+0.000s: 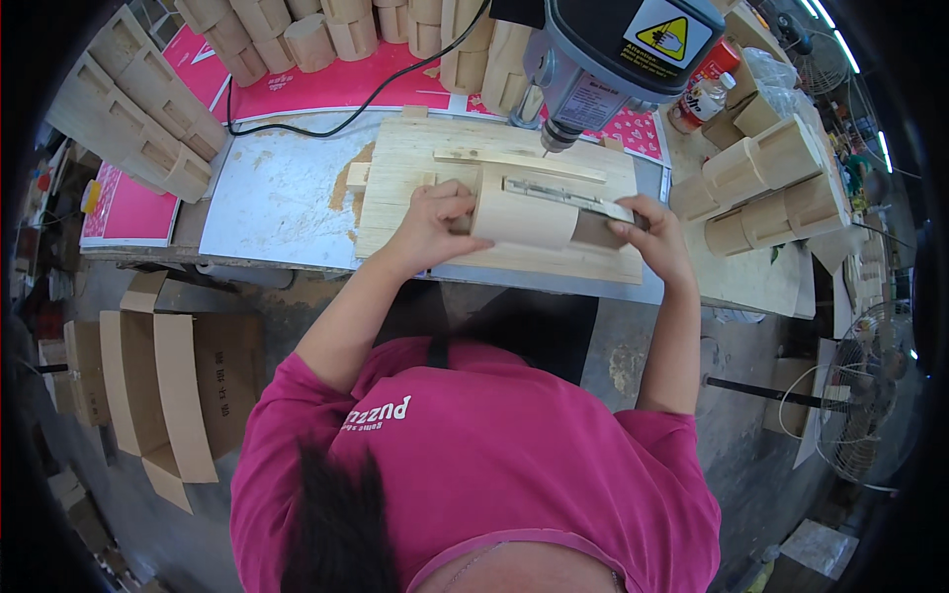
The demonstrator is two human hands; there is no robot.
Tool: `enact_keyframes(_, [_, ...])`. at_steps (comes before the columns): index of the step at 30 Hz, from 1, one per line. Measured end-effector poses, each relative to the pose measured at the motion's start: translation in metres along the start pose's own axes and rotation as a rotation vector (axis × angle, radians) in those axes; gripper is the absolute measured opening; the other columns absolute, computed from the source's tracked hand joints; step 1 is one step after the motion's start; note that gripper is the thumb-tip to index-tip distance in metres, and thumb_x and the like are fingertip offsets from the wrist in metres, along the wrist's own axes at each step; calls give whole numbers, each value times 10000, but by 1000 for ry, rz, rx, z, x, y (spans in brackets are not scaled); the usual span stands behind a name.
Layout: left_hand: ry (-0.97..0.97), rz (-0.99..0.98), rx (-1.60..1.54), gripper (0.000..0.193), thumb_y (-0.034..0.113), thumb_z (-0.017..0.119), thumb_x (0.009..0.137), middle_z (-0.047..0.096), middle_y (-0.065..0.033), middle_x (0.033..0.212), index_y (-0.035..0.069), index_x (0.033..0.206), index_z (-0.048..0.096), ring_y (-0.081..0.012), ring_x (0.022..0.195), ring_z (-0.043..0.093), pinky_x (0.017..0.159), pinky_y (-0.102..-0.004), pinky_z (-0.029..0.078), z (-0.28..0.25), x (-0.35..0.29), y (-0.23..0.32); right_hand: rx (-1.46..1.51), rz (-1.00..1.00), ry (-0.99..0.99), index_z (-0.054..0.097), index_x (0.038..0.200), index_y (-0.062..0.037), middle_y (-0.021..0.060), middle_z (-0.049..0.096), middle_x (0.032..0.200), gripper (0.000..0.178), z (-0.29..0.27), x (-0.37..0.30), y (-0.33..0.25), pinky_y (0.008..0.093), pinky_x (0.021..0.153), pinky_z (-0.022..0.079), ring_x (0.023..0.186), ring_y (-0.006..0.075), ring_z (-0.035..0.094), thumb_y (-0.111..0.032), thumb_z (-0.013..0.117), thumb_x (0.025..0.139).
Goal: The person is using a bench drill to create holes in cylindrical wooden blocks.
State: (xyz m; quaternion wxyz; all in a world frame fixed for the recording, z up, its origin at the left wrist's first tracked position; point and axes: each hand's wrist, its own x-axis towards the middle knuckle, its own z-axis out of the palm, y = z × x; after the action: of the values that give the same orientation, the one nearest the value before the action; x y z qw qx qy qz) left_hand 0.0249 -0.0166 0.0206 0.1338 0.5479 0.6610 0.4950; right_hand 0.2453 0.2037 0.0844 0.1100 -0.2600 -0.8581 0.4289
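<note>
A rounded, pale wooden piece point(524, 219) lies lengthwise on a flat wooden board point(400, 163), beneath a drill press. My left hand point(433, 225) is closed round its left end, thumb in front and fingers behind. Along its top runs a narrow, light-coloured strip point(565, 196), metallic-looking in places. My right hand point(654, 237) pinches the strip's right end between thumb and fingers; motion blurs the area below it. Just behind the piece is a thin wooden batten point(519, 165). Above the batten hangs the drill chuck point(560, 135) with a thin bit.
The drill press head point(603, 54) overhangs the work. Wooden cylinders point(311, 42) stand along the back, with stacked ones point(761, 183) at right and more point(148, 109) at left. A black cable point(381, 94) crosses the table. A bottle point(700, 102) stands right; an open carton point(178, 395) sits on the floor.
</note>
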Motion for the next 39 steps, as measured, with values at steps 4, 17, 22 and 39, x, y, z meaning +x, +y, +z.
enact_keyframes(4, [-5,-57,-90,319,207,771,584,539,-2,752,45,824,636,-107,680,508,639,-255,367,-61,-34,42,371,9,1,620,947,-1,-2,585,806,233,14,-25,8,214,680,400,763,66,505,-108,678,749])
enact_keyframes(17, [628,-686,-565,245,225,633,773,560,-16,619,-4,694,602,-64,531,481,502,-229,379,-107,-61,68,367,55,-23,628,897,19,20,597,790,207,44,-57,-28,220,663,399,716,83,512,-82,688,725])
enact_keyframes(22, [503,-668,-450,302,226,658,757,488,26,528,46,540,551,-22,473,369,443,-212,279,-92,-57,74,357,-114,54,624,896,14,36,558,802,220,18,-67,-55,224,682,386,766,119,512,-51,687,694])
enact_keyframes(39, [195,-676,-626,366,351,678,762,517,15,607,-10,771,617,-42,532,424,485,-198,331,-14,-25,28,355,-165,90,625,916,-15,28,549,876,210,38,-39,9,229,758,390,849,127,510,-33,670,713])
